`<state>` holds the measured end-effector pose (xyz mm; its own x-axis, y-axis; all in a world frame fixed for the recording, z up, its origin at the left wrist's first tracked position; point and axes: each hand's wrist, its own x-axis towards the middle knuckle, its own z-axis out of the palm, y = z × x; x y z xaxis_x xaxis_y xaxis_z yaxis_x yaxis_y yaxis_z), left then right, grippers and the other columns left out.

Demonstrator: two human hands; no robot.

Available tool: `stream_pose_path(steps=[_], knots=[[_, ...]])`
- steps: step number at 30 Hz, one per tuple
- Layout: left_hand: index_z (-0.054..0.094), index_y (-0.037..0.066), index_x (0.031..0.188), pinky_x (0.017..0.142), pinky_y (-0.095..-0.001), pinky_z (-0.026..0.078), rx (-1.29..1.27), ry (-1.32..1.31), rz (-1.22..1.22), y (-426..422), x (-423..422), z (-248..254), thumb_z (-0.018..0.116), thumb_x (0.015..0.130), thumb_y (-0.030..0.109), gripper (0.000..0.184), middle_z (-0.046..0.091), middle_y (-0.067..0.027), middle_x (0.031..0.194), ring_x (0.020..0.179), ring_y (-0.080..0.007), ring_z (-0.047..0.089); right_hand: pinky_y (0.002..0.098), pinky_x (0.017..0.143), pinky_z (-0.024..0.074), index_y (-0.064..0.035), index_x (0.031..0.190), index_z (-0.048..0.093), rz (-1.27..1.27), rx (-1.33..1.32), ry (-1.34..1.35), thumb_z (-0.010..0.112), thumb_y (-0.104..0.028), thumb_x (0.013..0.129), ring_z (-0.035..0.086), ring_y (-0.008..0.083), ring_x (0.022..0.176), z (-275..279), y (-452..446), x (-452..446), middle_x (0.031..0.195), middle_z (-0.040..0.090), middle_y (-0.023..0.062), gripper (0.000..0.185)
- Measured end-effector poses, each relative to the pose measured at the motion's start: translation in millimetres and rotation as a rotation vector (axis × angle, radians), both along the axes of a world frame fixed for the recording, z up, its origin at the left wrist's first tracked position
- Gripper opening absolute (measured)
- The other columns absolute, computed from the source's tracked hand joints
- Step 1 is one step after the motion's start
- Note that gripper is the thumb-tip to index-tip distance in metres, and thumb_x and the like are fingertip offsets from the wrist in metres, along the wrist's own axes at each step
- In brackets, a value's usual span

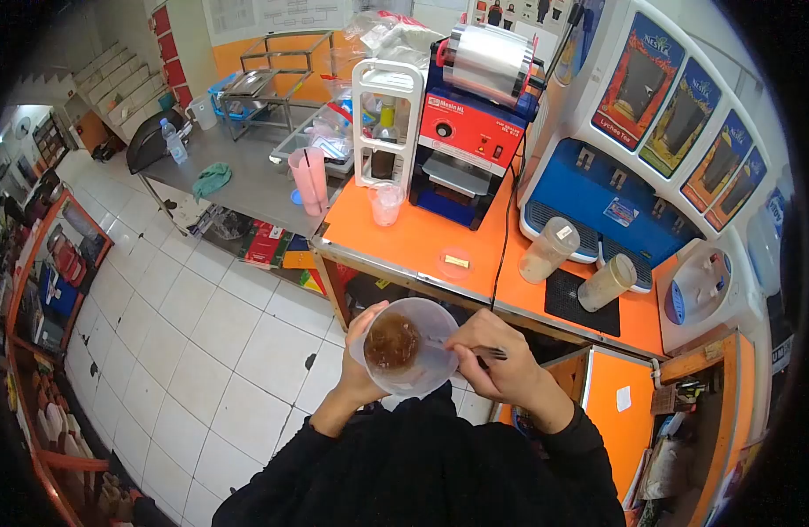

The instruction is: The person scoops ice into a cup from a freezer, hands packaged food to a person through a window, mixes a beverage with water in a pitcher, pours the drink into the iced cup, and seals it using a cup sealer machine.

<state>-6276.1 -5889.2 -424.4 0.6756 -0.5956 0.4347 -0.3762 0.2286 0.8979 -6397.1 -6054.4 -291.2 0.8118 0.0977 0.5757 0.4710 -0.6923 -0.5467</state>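
A translucent plastic container (429, 369) with brown liquid (393, 341) at its bottom is held in front of the body. My left hand (359, 351) is wrapped round its left side. Pinched in my right hand (497, 358) is a thin utensil (492, 352), whose dark handle end sticks out to the right; its other end reaches into the container over the rim. The container is tilted so that its opening faces the camera.
An orange counter (360, 230) holds a red and blue cup sealer (470, 132), a pink-tinted cup (387, 204), two cloudy jars (549, 250) and a blue drink dispenser (606, 206). On the metal table (246, 176) stand a tall pink cup (308, 182) and a green cloth (213, 180).
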Motion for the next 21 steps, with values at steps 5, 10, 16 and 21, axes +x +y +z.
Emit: stream_pose_path(steps=[5, 10, 16, 21], knots=[[0.034, 0.002, 0.133, 0.102, -0.0398, 0.037, 0.019, -0.068, 0.023, 1.8, 2.4, -5.1, 0.091, 0.052, 0.024, 0.102, 0.044, -0.0169, 0.130, 0.124, -0.0309, 0.043, 0.0345, 0.062, 0.0472, -0.0007, 0.086, 0.059, 0.052, 0.058, 0.020, 0.062, 0.003, 0.075, 0.055, 0.0273, 0.069, -4.3, 1.8, -5.3, 0.078, 0.056, 0.0117, 0.012], [0.031, 0.002, 0.135, 0.103, -0.0409, 0.036, 0.002, -0.105, 0.039, 2.4, -0.5, -6.1, 0.091, 0.053, 0.025, 0.105, 0.044, -0.0171, 0.130, 0.125, -0.0316, 0.042, 0.0340, 0.061, 0.0465, -0.0010, 0.086, 0.059, 0.035, -0.002, -0.008, 0.062, 0.004, 0.075, 0.055, 0.0266, 0.067, 0.2, 4.4, -5.5, 0.077, 0.056, 0.0117, 0.012], [0.030, 0.003, 0.136, 0.103, -0.0416, 0.036, 0.033, -0.071, 0.018, 5.2, -4.2, -6.6, 0.091, 0.053, 0.026, 0.106, 0.043, -0.0173, 0.132, 0.125, -0.0324, 0.041, 0.0348, 0.061, 0.0471, -0.0005, 0.085, 0.059, 0.053, 0.015, 0.000, 0.063, 0.003, 0.075, 0.055, 0.0265, 0.068, 3.7, 10.3, -6.9, 0.077, 0.057, 0.0113, 0.011], [0.027, 0.005, 0.137, 0.103, -0.0420, 0.037, -0.003, -0.218, 0.066, 7.4, -4.2, 1.5, 0.091, 0.053, 0.025, 0.108, 0.042, -0.0186, 0.133, 0.126, -0.0327, 0.041, 0.0335, 0.060, 0.0467, -0.0013, 0.084, 0.060, -0.053, -0.042, -0.027, 0.065, 0.002, 0.072, 0.055, 0.0264, 0.068, 8.4, 2.9, -6.8, 0.078, 0.058, 0.0104, 0.013]])
